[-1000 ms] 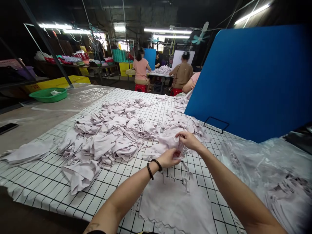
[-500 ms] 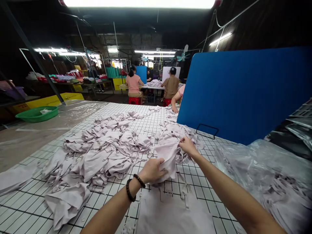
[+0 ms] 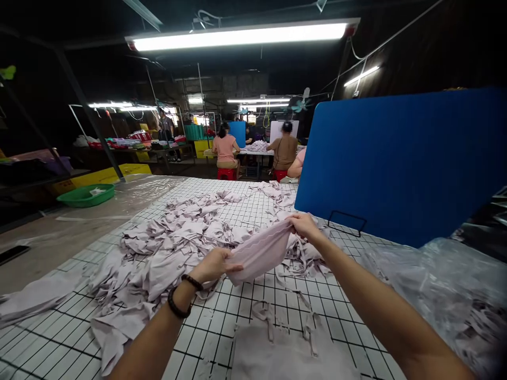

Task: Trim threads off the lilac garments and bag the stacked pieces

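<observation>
A pale pinkish piece of fabric [image 3: 261, 253] is stretched between my two hands above the table. My left hand [image 3: 217, 265], with dark bead bracelets at the wrist, is closed on its left end. At the upper right corner, the fingers of my right hand [image 3: 303, 226] pinch it. A wavy stitched line runs along its upper edge. Below lies a flat pale garment with thin straps [image 3: 293, 353], near the table's front edge. To the left spreads a large heap of crumpled fabric pieces [image 3: 178, 237]. A smaller pile [image 3: 303, 256] sits behind my right hand.
A tall blue board [image 3: 396, 163] with a black wire stand [image 3: 346, 222] rises on the right of the white gridded table [image 3: 222, 322]. Clear plastic bags [image 3: 431, 269] lie at right. A green basin [image 3: 85, 195] stands at left. Other people sit further back.
My left hand has moved left and up, drawing the fabric taut and lifting it off the table. My right hand keeps its pinch. The view has tilted upward slightly.
</observation>
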`<state>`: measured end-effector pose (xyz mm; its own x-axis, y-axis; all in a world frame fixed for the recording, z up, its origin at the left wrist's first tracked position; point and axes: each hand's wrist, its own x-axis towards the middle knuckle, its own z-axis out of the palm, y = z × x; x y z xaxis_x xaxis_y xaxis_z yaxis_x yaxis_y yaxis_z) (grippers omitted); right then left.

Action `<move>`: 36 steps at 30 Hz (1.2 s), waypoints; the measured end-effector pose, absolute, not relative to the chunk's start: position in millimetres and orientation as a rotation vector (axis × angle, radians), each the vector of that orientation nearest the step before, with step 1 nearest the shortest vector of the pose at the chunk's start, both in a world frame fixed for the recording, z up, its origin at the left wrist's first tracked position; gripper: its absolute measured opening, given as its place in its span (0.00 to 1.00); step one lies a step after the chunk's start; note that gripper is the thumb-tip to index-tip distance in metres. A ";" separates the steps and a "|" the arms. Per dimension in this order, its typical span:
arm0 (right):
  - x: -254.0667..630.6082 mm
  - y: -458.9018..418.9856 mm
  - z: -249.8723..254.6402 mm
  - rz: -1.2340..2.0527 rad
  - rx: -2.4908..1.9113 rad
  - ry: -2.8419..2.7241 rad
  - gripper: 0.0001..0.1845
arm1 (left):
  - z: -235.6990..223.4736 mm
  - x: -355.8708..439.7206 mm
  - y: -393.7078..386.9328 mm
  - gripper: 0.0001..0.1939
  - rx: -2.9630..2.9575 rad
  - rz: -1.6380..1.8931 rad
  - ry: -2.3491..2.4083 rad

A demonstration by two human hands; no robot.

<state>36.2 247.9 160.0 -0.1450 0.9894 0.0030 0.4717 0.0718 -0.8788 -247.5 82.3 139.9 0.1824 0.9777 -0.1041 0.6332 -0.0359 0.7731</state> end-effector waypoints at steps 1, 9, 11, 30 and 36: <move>38.1 250.7 159.2 0.968 -1.481 -1.700 0.12 | 142.4 -253.5 83.7 0.24 1.753 0.624 1.580; 39.6 256.2 161.3 0.848 -1.353 -1.779 0.12 | 188.3 -288.4 90.1 0.22 2.073 0.838 1.664; 40.2 254.7 168.8 0.865 -1.291 -1.823 0.12 | 197.2 -294.6 93.5 0.21 2.090 0.788 1.689; -98.1 84.9 55.0 0.672 -0.433 -2.715 0.29 | 214.8 -332.3 66.6 0.16 2.080 0.120 1.769; -106.8 98.2 47.4 0.100 -0.381 -3.107 0.20 | 223.7 -343.3 57.6 0.16 1.972 0.114 1.721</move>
